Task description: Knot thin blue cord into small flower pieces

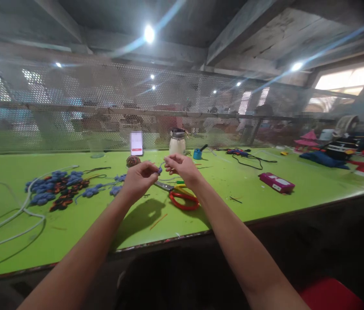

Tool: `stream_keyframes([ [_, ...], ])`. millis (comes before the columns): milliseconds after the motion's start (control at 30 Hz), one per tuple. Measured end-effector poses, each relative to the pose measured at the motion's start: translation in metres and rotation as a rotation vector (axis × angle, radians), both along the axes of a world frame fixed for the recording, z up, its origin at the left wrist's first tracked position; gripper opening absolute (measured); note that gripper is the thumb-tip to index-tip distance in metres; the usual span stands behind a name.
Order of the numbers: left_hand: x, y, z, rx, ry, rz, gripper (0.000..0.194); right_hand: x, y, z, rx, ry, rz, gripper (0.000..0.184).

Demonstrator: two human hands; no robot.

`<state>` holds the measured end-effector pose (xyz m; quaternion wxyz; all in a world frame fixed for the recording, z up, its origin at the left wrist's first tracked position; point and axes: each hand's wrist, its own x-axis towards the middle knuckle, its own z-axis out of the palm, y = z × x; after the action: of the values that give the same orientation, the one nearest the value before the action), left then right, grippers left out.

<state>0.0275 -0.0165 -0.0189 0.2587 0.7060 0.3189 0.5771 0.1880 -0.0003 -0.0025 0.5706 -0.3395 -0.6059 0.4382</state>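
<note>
Above the green table, my left hand (pixel 140 178) is closed in a pinch on a small piece of blue yarn work (pixel 160 170). My right hand (pixel 182 168) is just beside it, thumb and finger pinched on the thin strand that runs up from the piece. Below the hands lie scissors with red handles (pixel 184 207), their blades partly behind my left fingers. Several blue knotted yarn flowers (pixel 42 198) are heaped at the left with black and orange ones (pixel 62 200). A multicoloured yarn ball (pixel 133 161) sits behind my left hand.
Behind stand a phone (pixel 136 143), a pale bottle with a dark lid (pixel 177 143) and a small blue pot (pixel 197 153). A white cable (pixel 23 209) loops at the left. A magenta box (pixel 277 183) lies right, before dark cords (pixel 249 160). Perforated mesh (pixel 110 99) rises at the back.
</note>
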Motion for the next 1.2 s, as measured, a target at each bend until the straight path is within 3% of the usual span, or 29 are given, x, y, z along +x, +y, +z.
stream_keyframes([
  [100,-0.002,0.005,-0.005,0.215,0.147,0.146,0.009,-0.001,0.002,-0.002,0.072,-0.065,-0.163,0.031],
  [200,-0.004,0.005,-0.006,0.387,0.287,0.249,0.013,-0.004,-0.002,-0.002,0.096,-0.177,-0.105,0.029],
  [300,-0.004,0.001,-0.004,0.438,0.364,0.279,0.014,-0.007,-0.008,-0.003,0.071,-0.279,-0.023,0.02],
  [400,-0.003,-0.005,-0.001,0.356,0.303,0.221,0.013,-0.008,-0.009,-0.004,0.11,-0.358,-0.01,0.016],
  [600,-0.003,-0.004,0.003,-0.095,-0.107,0.11,0.02,-0.009,-0.005,-0.008,0.35,-0.53,-0.135,0.016],
  [800,-0.002,0.002,-0.003,-0.04,0.044,0.191,0.021,-0.012,-0.008,-0.009,0.613,-0.654,-0.267,0.017],
  [933,-0.001,0.006,-0.004,-0.069,0.02,0.198,0.014,-0.015,-0.007,-0.012,0.706,-0.708,-0.287,0.017],
  [1100,-0.001,0.007,-0.002,-0.211,-0.144,0.103,0.015,-0.016,-0.007,-0.015,0.727,-0.774,-0.328,0.014],
  [1200,-0.001,0.01,-0.005,-0.215,-0.144,0.11,0.015,-0.017,-0.007,-0.017,0.691,-0.82,-0.374,0.009],
])
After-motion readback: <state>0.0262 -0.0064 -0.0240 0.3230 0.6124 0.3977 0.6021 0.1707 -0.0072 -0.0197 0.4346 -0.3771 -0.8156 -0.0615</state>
